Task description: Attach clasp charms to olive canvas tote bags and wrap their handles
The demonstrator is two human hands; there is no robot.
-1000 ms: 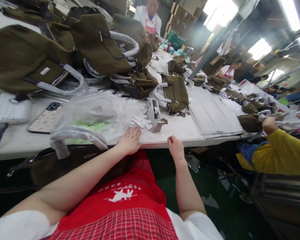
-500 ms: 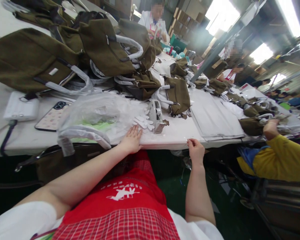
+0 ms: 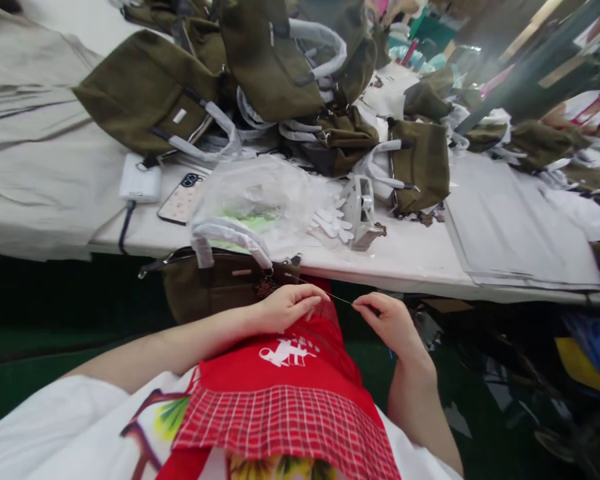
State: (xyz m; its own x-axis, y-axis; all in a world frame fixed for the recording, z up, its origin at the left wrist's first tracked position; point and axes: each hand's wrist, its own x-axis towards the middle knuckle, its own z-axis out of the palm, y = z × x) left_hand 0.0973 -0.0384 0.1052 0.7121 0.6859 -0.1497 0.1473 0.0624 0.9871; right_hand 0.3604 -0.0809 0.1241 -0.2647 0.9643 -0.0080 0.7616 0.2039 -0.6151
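My left hand [image 3: 290,307] and my right hand [image 3: 387,320] are held over my red apron [image 3: 290,380], just below the table edge [image 3: 380,277]. A thin thread [image 3: 337,298] stretches between them, pinched at each end by the fingertips. An olive bag [image 3: 215,287] with a wrapped white handle [image 3: 230,237] hangs off the table edge just left of my left hand. A small brown charm [image 3: 266,287] dangles from that bag near my left wrist.
On the table lie a clear plastic bag [image 3: 260,200], a grey tape dispenser [image 3: 361,213] with white paper pieces [image 3: 333,223], a phone [image 3: 180,199], a white power bank [image 3: 140,183] and several olive bags [image 3: 150,93]. Grey sheets [image 3: 510,227] lie at the right.
Both hands left the table edge and came down over my lap; they now pinch a thread between them. My view has tilted down and shifted left.
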